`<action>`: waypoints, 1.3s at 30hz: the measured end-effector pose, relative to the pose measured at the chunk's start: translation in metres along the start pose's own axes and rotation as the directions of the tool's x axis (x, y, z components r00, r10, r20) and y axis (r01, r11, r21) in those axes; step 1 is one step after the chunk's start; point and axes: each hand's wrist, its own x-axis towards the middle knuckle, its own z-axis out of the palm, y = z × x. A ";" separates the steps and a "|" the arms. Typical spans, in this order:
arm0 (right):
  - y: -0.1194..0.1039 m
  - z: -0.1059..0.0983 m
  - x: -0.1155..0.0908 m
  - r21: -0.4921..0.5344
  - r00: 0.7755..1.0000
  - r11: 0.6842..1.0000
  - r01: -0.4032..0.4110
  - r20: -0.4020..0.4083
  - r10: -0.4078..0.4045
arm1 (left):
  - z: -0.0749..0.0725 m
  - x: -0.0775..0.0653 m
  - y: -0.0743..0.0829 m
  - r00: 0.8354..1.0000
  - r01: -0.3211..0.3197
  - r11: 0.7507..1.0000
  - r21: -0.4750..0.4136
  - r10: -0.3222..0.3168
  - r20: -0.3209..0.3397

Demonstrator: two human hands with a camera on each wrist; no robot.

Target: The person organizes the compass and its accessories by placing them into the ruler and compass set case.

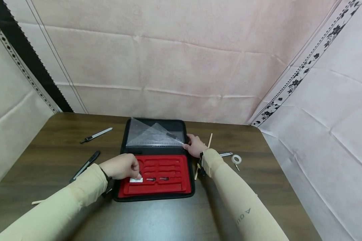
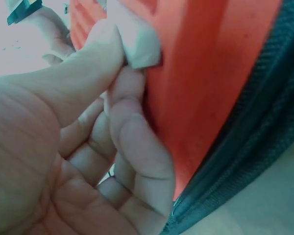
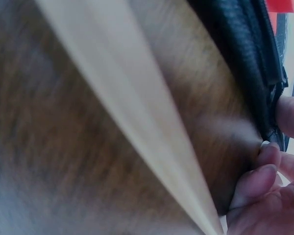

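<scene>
Head view: black case [image 1: 155, 198] lies open at centre of the frame, red tray [image 1: 169, 186] in its lower half, clear set squares [image 1: 141, 134] in the upper half. Left hand [image 1: 120, 166], left of centre, pinches a small white block [image 1: 135, 180] at the tray's left part. Right hand [image 1: 196, 146], right of centre, is at the case's right edge. Step in hand looks like handling the block at the tray; next move probably calls for a steady pinch with the case held still. Print on the block too small to read. Right sleeve [image 1: 243, 216], lower right, carries dark letters, seemingly A, O, U, tilted. No brand legible.

Left wrist view: thumb and forefinger clamp the block, upper middle, against the red tray; can't tell if it's seated. No writing readable.

Right wrist view: thumb and fingers, right edge, close round the case's edge. Blurred wooden stick [image 3: 137, 98] crosses the middle. No lettering here.
</scene>
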 end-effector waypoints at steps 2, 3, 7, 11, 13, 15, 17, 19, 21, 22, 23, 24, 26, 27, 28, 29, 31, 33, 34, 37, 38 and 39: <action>-0.001 0.000 0.000 -0.006 1.000 1.000 0.000 -0.006 0.000 | 0.001 0.000 0.000 1.000 -0.004 1.000 -0.003 0.004 -0.008; -0.001 0.000 0.000 -0.007 1.000 1.000 -0.002 -0.007 0.002 | 0.001 0.000 0.000 1.000 -0.005 1.000 -0.006 0.005 -0.010; -0.002 -0.001 -0.002 -0.004 1.000 1.000 -0.002 -0.003 0.002 | 0.001 -0.004 -0.001 1.000 -0.006 1.000 -0.008 0.006 -0.010; -0.002 -0.002 -0.001 -0.007 1.000 1.000 0.001 0.004 -0.001 | -0.002 -0.010 -0.002 1.000 -0.002 1.000 -0.004 0.002 0.000; -0.003 -0.002 -0.001 -0.010 1.000 1.000 0.003 0.003 -0.003 | -0.003 -0.012 -0.004 1.000 0.009 1.000 0.004 -0.009 0.002; -0.003 -0.002 -0.001 -0.010 1.000 1.000 0.004 0.001 -0.004 | -0.004 -0.013 -0.006 1.000 0.019 1.000 0.016 -0.019 -0.007; -0.003 -0.002 -0.001 -0.007 1.000 1.000 0.003 0.002 -0.002 | -0.005 -0.013 -0.008 1.000 0.017 0.999 0.031 -0.016 -0.020; -0.003 -0.002 -0.001 -0.004 1.000 1.000 0.000 0.006 0.000 | -0.004 -0.013 -0.010 0.999 0.012 0.999 0.042 -0.011 -0.032; -0.002 -0.001 0.000 -0.006 1.000 1.000 -0.001 0.008 0.001 | -0.003 -0.012 -0.012 0.999 0.022 0.999 0.049 -0.019 -0.043; -0.002 -0.001 0.000 -0.007 1.000 1.000 0.000 0.009 0.000 | -0.002 -0.011 -0.012 0.999 0.031 0.998 0.054 -0.029 -0.045; -0.002 0.000 0.000 -0.009 1.000 1.000 0.000 0.009 0.000 | -0.001 -0.011 -0.012 0.998 0.046 0.997 0.060 -0.043 -0.041; -0.002 0.000 0.001 -0.008 1.000 1.000 0.002 0.008 -0.002 | 0.000 -0.010 -0.011 0.997 0.067 0.995 0.069 -0.065 -0.035; -0.002 0.000 0.001 -0.015 1.000 1.000 0.000 0.004 0.000 | 0.000 -0.008 -0.009 0.994 0.104 0.990 0.097 -0.103 -0.020; -0.002 0.000 0.002 -0.017 1.000 1.000 -0.004 0.002 0.004 | -0.001 -0.007 -0.008 0.994 0.113 0.987 0.118 -0.112 -0.011; -0.002 0.001 0.002 -0.018 1.000 1.000 -0.008 -0.001 0.008 | -0.002 -0.007 -0.006 0.993 0.118 0.983 0.138 -0.119 -0.001; -0.002 0.001 0.003 -0.018 1.000 1.000 -0.012 -0.004 0.012 | -0.002 -0.006 -0.004 0.992 0.122 0.980 0.155 -0.125 0.008; -0.002 0.001 0.003 -0.024 1.000 0.999 -0.022 -0.005 0.022 | -0.004 -0.006 -0.001 0.991 0.127 0.976 0.177 -0.132 0.015; -0.002 0.002 0.003 -0.021 1.000 1.000 -0.020 -0.002 0.020 | -0.004 -0.007 0.000 0.989 0.139 0.974 0.180 -0.145 0.015; -0.002 0.002 0.003 -0.018 1.000 1.000 -0.017 0.000 0.017 | -0.003 -0.008 0.000 0.988 0.150 0.973 0.173 -0.154 0.011; -0.003 0.002 0.002 -0.013 1.000 1.000 -0.017 0.001 0.017 | 0.000 -0.012 -0.003 0.986 0.165 0.975 0.150 -0.163 -0.025; -0.002 0.002 0.001 -0.011 1.000 1.000 -0.020 -0.002 0.020 | 0.001 -0.013 -0.005 0.986 0.165 0.976 0.145 -0.161 -0.041; -0.002 0.002 0.001 -0.010 1.000 1.000 -0.024 -0.006 0.024 | 0.003 -0.014 -0.006 0.986 0.163 0.976 0.145 -0.157 -0.057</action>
